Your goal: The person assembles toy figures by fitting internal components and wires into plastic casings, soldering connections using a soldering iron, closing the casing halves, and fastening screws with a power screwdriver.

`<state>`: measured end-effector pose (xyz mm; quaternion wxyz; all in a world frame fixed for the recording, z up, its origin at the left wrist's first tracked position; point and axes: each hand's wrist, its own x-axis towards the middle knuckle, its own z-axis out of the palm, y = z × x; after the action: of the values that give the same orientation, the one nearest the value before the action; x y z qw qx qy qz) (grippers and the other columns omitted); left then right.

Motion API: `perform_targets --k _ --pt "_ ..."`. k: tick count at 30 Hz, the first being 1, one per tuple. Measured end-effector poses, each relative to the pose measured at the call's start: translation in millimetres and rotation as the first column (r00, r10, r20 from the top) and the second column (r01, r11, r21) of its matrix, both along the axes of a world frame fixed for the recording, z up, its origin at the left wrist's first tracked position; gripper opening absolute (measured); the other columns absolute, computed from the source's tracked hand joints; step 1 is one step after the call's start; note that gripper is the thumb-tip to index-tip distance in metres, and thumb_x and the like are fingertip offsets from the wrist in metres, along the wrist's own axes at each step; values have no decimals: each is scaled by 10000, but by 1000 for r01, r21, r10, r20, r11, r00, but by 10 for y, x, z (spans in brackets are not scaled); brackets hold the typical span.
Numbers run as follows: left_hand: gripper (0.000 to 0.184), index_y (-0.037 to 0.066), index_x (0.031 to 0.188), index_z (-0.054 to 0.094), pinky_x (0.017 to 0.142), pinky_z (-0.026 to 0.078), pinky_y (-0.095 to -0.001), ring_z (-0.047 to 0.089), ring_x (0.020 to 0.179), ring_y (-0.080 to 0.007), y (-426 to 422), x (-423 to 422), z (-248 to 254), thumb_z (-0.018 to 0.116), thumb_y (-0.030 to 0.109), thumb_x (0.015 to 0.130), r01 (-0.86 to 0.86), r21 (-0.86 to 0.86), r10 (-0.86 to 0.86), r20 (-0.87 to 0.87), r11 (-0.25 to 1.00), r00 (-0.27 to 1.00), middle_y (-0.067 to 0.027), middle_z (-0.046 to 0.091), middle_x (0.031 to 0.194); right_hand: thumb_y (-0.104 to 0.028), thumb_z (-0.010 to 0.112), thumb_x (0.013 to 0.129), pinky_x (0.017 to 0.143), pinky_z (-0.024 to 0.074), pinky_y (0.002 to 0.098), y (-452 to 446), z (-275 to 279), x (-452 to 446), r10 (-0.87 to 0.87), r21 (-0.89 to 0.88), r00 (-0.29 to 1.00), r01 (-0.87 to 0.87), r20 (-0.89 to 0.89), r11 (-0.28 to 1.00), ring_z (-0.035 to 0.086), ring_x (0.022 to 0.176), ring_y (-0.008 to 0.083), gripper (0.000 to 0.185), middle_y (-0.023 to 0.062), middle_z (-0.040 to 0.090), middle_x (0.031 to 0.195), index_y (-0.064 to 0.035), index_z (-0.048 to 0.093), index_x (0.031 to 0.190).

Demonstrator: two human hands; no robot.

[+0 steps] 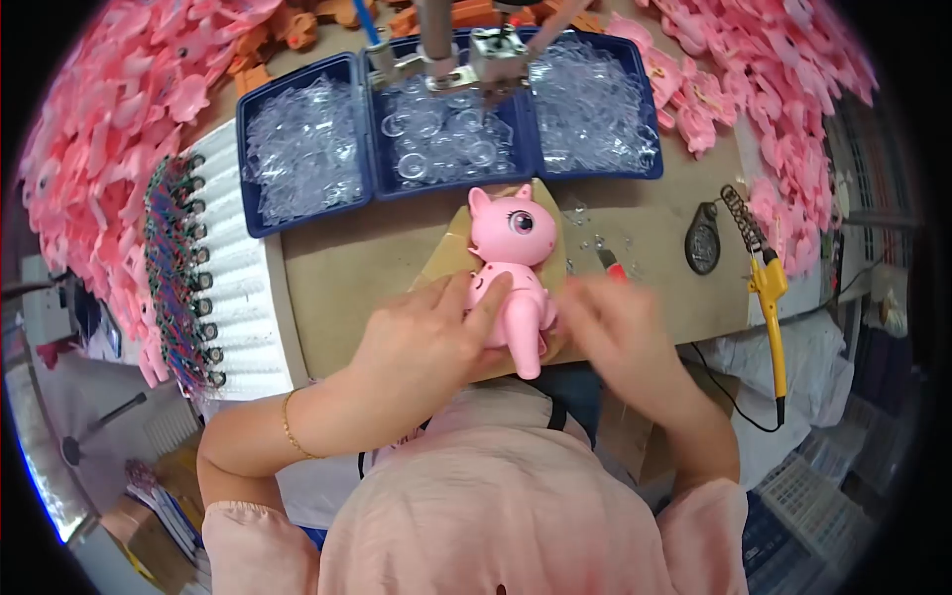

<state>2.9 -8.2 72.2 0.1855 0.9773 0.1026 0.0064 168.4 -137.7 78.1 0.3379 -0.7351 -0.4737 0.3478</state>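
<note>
A pink toy pony (pixel 523 307) with a large painted eye lies on a yellowish pad (pixel 450 245) at the front of the bench, its head pointing away from me. My left hand (pixel 424 322) grips the pony's body from the left, fingers laid over its middle. Just to the pony's right is my right hand (pixel 615 332), smeared by motion; whether its fingers hold anything cannot be made out. A small red-handled tool (pixel 612 266) lies beyond that hand, among tiny clear pieces.
Blue trays (pixel 369 124) of clear plastic parts stand at the back, under a metal fixture (pixel 446 64). Pink parts (pixel 109 149) heap at both sides. Left sits a white rack (pixel 226 268) with wired round parts; right, a yellow soldering iron (pixel 769 317) and a dark oval tag (pixel 703 241).
</note>
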Motion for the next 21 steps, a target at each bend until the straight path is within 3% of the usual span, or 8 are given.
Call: perform_targets --k 2,6,13,15,16,17,19,21 --pt "600 18 1186 526 629 507 -310 632 793 -240 -41 1 -69 700 360 724 -25 15 24 21 1000 999 -149 591 1037 -171 569 856 623 466 345 508 -140 74 -112 391 928 -39 354 920 599 679 259 204 121 619 763 28 612 869" --pt "493 -19 1135 558 598 489 -299 602 716 -221 -25 -15 -161 610 314 774 -6 87 -6 139 996 990 -145 587 858 -192 589 835 656 460 360 997 -477 75 96 159 889 -185 447 970 587 737 297 193 124 617 793 -2 619 857" --pt "452 -40 1083 576 607 475 -290 559 702 -185 3 2 -162 599 291 776 66 67 -74 129 996 989 -125 571 852 -186 569 844 611 447 382 999 -545 21 -18 139 871 -58 490 989 585 687 297 176 130 598 741 -19 622 851" --pt "542 21 1152 562 553 490 -281 565 680 -198 22 42 -61 658 352 734 12 23 -15 102 1000 995 -172 533 1156 -153 547 859 547 418 335 958 -670 90 -113 455 950 -34 290 890 561 601 227 157 103 575 672 -19 613 811" --pt "542 21 1152 562 553 490 -281 565 680 -198 35 61 -61 658 352 734 13 32 -17 120 999 993 -172 533 1156 -153 547 859 547 418 335 942 -597 141 -116 462 945 -41 306 886 561 601 227 157 103 575 672 -19 613 811" --pt "510 7 1109 571 532 482 -281 553 646 -178 53 65 -80 641 352 741 27 43 -33 142 999 989 -159 543 1136 -139 539 864 530 397 307 902 -491 187 -148 379 989 146 -24 914 532 583 181 149 82 565 673 -22 607 800" --pt "482 -7 1066 581 510 474 -280 542 612 -157 82 73 -95 624 353 749 30 62 -40 175 998 984 -145 554 1116 -130 516 884 501 334 221 796 -294 270 -243 244 781 447 -575 861 438 559 68 160 19 534 705 -36 572 767" --pt "574 21 1169 548 508 487 -288 564 662 -183 69 64 -99 670 350 715 61 71 -64 45 996 997 -217 407 1350 -137 505 889 483 319 218 876 -420 392 -27 384 718 403 -695 831 432 553 62 171 19 539 719 -41 559 758"
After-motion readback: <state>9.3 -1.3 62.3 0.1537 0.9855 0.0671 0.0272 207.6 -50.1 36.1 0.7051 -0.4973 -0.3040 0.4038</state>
